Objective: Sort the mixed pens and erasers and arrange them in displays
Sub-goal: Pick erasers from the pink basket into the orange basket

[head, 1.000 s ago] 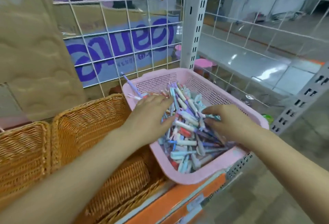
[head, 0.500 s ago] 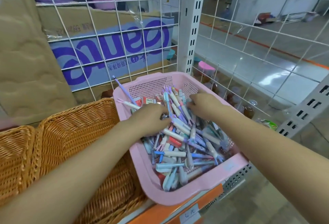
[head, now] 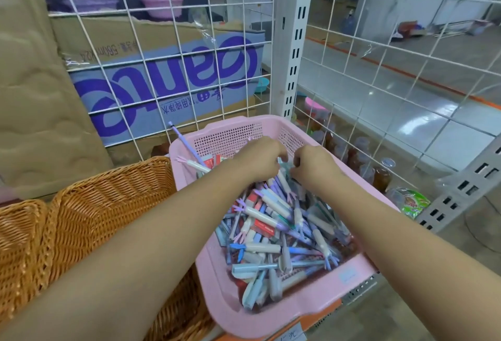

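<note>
From the head view, a pink basket sits at the shelf's front edge, tilted a little toward the person. It holds a loose heap of pens in white, purple and blue, lying crossed in every direction, with small red-and-white erasers mixed in among them. One purple pen leans up over the far left corner of the rim.

Both forearms reach in over the heap. The left hand and right hand lie close together at the far end of the basket, knuckles up, with fingers curled down into the pens. The fingertips are buried or turned away, so it cannot be told whether either hand grips anything.

Just left of the pink basket and touching its side stands a wicker basket; the left forearm covers most of its inside. A second wicker basket stands against it at the left edge. A box with purple lettering stands behind them, and bottles stand to the right.
</note>
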